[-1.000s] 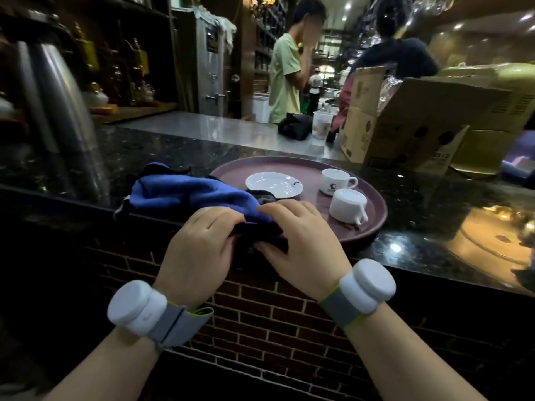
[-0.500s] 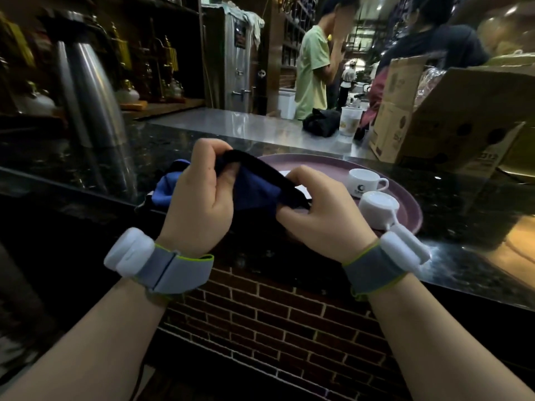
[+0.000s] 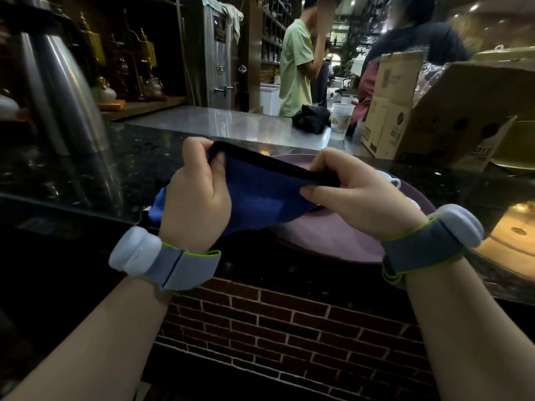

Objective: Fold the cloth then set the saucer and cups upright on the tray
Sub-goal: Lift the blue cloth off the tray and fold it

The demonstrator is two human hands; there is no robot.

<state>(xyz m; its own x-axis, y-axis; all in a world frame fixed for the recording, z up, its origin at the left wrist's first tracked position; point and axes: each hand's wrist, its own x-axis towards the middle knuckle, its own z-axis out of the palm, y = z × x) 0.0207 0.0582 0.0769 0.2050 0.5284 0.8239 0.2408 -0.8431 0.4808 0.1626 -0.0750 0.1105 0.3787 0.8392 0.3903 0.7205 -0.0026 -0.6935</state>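
In the head view, the soft blue cloth with dark edging (image 3: pixel 257 195) hung stretched above the near rim of the round mauve tray (image 3: pixel 327 235), its lower part trailing left of the tray onto the black speckled counter (image 3: pixel 86 169). The left hand (image 3: pixel 197 198) pinched one end of the top hem; the right hand (image 3: pixel 356 198) pinched the other, over the tray. Only a sliver of one white cup (image 3: pixel 389 179) showed behind the right hand; the saucer was hidden. A neat fold probably called for keeping the hem taut and level, corners matched, and laying it down clear of the crockery.
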